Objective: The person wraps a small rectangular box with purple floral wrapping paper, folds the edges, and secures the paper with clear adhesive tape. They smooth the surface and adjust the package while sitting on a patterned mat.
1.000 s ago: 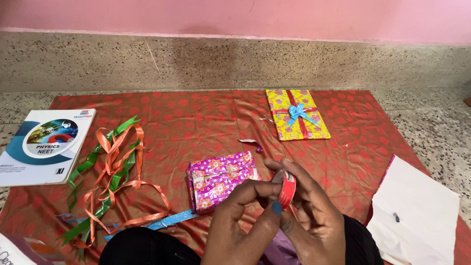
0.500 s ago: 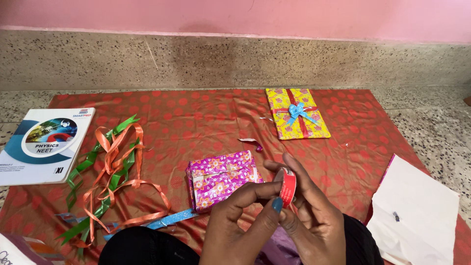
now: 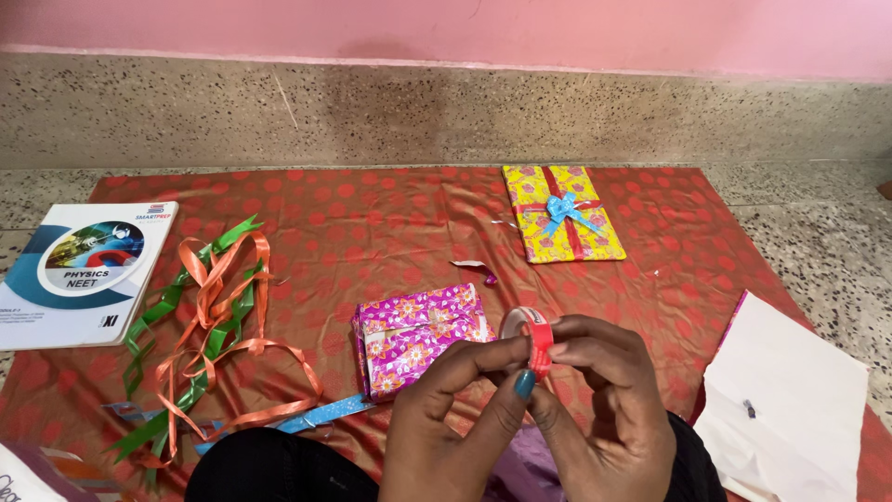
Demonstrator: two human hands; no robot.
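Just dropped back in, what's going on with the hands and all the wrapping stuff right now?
A person sits at a red patterned cloth on the floor. Both hands, left hand and right hand, hold a small red tape roll upright, fingertips working at its edge. Just beyond lies a pink wrapped parcel with no ribbon on it. A yellow wrapped parcel with a blue bow lies farther off. Loose orange and green ribbons and a book lie to the left, white paper to the right.
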